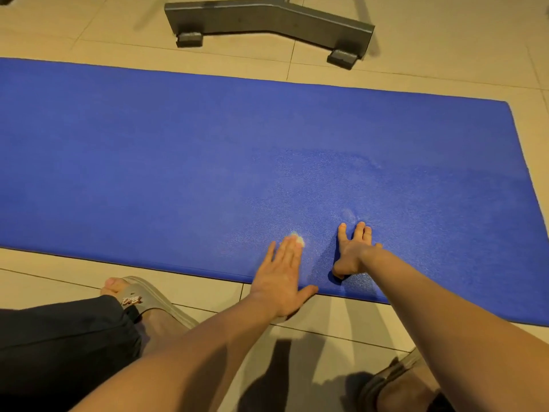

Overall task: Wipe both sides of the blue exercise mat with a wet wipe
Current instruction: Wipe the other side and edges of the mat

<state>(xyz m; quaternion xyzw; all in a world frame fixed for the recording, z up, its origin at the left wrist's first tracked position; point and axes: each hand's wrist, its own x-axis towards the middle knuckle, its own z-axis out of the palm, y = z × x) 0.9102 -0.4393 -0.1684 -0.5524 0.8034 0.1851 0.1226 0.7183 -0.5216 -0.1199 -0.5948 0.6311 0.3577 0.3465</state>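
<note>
The blue exercise mat (178,162) lies flat on the tiled floor and fills most of the view. My left hand (282,272) lies flat near the mat's near edge, fingers straight, pressing a small white wet wipe (298,238) that peeks out under the fingertips. My right hand (353,251) rests just to the right of it, fingers spread and pressed on the mat. A paler, damp-looking patch (341,179) spreads on the mat beyond both hands.
A grey metal equipment base (267,17) with two feet stands on the tiles beyond the mat's far edge. My sandalled left foot (142,298) and dark trouser leg sit near the mat's near edge; my right foot (395,382) is at the bottom right.
</note>
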